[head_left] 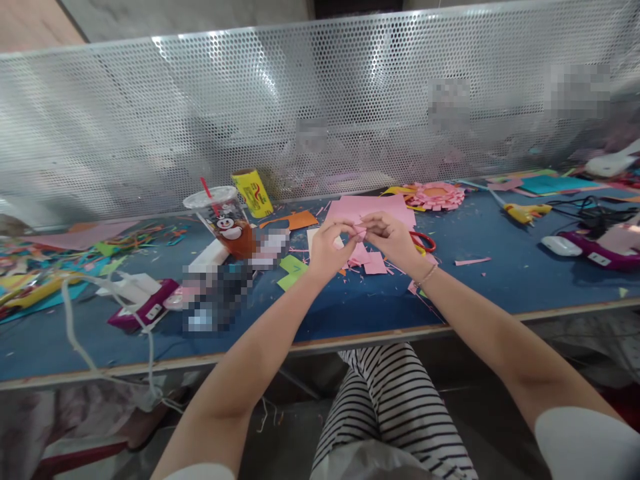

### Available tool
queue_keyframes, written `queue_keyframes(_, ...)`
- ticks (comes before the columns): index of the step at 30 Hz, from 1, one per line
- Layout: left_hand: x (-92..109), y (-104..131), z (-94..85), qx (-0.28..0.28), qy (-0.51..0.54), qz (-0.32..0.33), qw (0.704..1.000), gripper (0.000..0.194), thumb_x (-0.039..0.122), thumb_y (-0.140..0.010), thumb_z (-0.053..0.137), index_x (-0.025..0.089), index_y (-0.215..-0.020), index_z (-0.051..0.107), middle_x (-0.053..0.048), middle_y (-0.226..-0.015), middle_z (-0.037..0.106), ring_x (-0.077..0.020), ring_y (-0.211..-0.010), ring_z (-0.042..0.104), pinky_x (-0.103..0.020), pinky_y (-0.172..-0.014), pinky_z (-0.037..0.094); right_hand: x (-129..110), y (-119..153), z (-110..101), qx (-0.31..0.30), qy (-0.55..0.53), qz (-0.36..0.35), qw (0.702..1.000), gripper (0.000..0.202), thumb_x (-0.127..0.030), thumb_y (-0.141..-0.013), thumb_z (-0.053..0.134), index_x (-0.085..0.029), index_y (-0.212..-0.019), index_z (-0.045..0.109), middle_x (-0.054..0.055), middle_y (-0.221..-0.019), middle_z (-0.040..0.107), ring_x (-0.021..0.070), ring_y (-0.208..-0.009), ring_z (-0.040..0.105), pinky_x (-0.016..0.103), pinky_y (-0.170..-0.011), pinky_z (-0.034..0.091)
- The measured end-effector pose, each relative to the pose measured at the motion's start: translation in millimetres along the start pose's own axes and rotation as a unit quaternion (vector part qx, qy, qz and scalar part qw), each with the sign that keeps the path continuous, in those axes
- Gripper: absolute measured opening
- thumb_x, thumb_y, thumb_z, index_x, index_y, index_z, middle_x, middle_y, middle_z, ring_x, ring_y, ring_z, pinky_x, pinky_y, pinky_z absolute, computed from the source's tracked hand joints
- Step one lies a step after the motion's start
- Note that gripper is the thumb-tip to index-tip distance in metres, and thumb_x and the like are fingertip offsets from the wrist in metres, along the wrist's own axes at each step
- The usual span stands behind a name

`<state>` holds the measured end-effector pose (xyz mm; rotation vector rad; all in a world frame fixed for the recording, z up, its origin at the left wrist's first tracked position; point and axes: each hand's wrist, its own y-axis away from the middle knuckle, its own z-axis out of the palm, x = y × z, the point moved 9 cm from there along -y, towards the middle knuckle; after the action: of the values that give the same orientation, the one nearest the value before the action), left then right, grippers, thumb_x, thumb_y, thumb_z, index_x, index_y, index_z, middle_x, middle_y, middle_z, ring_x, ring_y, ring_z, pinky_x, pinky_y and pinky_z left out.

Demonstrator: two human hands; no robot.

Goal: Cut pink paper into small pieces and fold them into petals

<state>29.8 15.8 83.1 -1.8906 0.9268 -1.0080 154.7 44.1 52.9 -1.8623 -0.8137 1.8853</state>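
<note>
My left hand (pixel 332 245) and my right hand (pixel 393 239) meet over the blue table, their fingertips pinching a small piece of pink paper (pixel 359 230) between them. Its exact shape is partly hidden by the fingers. Under and behind the hands lies a larger pink sheet (pixel 345 207). Small cut pink squares (pixel 375 263) rest on the table just below the fingers. Beside my right hand are scissors with red handles (pixel 425 243), partly covered by the hand. Green paper pieces (pixel 292 272) lie left of my left wrist.
A lidded drink cup (pixel 234 227) with a red straw stands left, near a yellow box (pixel 253 193). A pink paper ring (pixel 437 195) lies at the back. Rightward are a yellow glue gun (pixel 526 212) and purple power strip (pixel 600 252). A perforated metal screen (pixel 360 87) borders the table.
</note>
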Motion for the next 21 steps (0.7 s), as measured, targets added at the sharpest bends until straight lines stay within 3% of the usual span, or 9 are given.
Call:
queue_keyframes(9,-0.7,-1.0,0.2,-0.002,-0.029,0.009,1.0,0.007,0.025,-0.073,0.061,0.018,-0.075,0.06,-0.004,-0.09,0.059,-0.0146,-0.088,0.057,-0.034,-0.081,0.046,-3.2,0.9,4.8,-0.036,-0.035,-0.004,0.999,0.022,-0.021,-0.071,0.063,-0.019,-0.091,0.055,0.002,-0.086,0.065,0.0116,-0.08,0.062,0.027,-0.073,0.051)
queue_keyframes(13,-1.4,-1.2,1.7,-0.017,-0.04,0.014,0.999,0.006,0.024,-0.076,0.058,0.019,-0.077,0.06,-0.004,-0.091,0.059,-0.015,-0.09,0.056,-0.035,-0.082,0.045,-2.9,1.6,3.7,-0.026,-0.021,0.001,0.999,0.019,-0.023,-0.071,0.064,-0.019,-0.087,0.055,0.001,-0.08,0.065,0.0113,-0.076,0.062,0.027,-0.07,0.051)
queue_keyframes(21,1.5,0.2,6.3,-0.056,-0.053,0.027,0.997,0.006,0.022,-0.079,0.052,0.018,-0.079,0.056,-0.007,-0.098,0.055,-0.0161,-0.095,0.053,-0.035,-0.085,0.043,-3.2,2.5,8.4,-0.049,-0.021,0.002,0.999,0.021,-0.027,-0.07,0.065,-0.019,-0.088,0.059,0.003,-0.087,0.065,0.0134,-0.081,0.062,0.029,-0.075,0.051)
